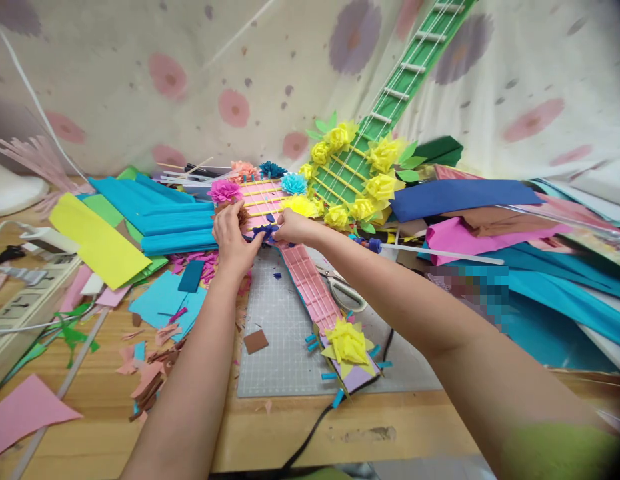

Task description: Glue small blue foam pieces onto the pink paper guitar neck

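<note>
Your forearms (pixel 190 387) cross the near edge of the worktop (pixel 430 420). Your right hand (pixel 294 227) pinches dark blue paper (pixel 265 231) on the pink guitar (pixel 310 283); your left hand (pixel 233 237) curls alongside (grip unclear). Flower-rimmed, yellow-barred, it sits mid-worktop, neck slanting right toward that edge.

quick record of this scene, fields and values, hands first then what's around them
left hand: at the blue paper, grip unclear
right hand: fingertips pinching the other side of the blue paper
worked on: pink guitar, neck toward the person
guitar's head: large yellow flower
under the neck: grey mat
on the mat: scissors right of the neck, brown square left
behind: green guitar, yellow flowers around its body
far left: power strip
</note>
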Available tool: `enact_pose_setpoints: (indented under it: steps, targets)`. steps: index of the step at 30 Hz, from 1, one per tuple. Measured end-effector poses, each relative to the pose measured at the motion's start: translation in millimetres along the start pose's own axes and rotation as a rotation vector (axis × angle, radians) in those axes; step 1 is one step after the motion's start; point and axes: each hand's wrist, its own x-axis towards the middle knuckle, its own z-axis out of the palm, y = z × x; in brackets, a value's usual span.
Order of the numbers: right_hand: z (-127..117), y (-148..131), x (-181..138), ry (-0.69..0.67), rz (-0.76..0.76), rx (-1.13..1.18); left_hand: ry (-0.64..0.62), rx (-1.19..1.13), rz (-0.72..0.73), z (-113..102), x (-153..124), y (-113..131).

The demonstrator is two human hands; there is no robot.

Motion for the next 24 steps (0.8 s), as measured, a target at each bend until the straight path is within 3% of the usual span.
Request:
enact_pose_setpoints:
  steps: [17,24]
  targets:
    - [-2.5,-2.2,5.9,-0.105,-0.039,-0.09,0.009,0.003,-0.008,-0.3,-0.5,-0.8]
    - [-5.4,3.2,6.7,-0.115,-0.049,0.044,0.003,-0.012,-0.017,-0.5,-0.9,0.1]
